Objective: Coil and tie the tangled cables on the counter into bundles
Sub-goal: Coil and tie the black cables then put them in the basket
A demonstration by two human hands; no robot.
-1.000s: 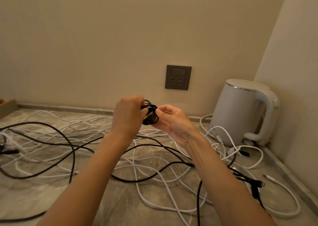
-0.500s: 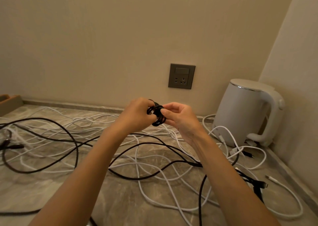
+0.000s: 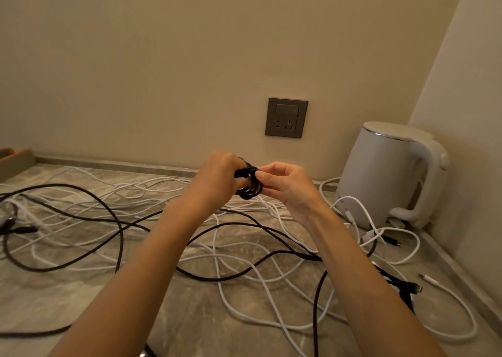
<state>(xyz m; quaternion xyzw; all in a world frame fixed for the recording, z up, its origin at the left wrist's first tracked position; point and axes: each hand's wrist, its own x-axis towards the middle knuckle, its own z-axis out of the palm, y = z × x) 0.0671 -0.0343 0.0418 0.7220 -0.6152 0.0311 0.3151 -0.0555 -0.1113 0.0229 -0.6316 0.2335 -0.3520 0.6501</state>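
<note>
The small black coil (image 3: 251,189) is in the air above the worktop (image 3: 190,318), between both hands. The left hand (image 3: 217,178) has its fingers curled tightly around one side of it. The right hand (image 3: 289,189) pinches the other side between thumb and forefinger. To tie it well, I think the left hand should press the loops flat together while the right winds the free end closely around the middle and tucks it under. Below, white cables (image 3: 239,278) and black cables (image 3: 89,197) lie tangled, not yet bundled.
</note>
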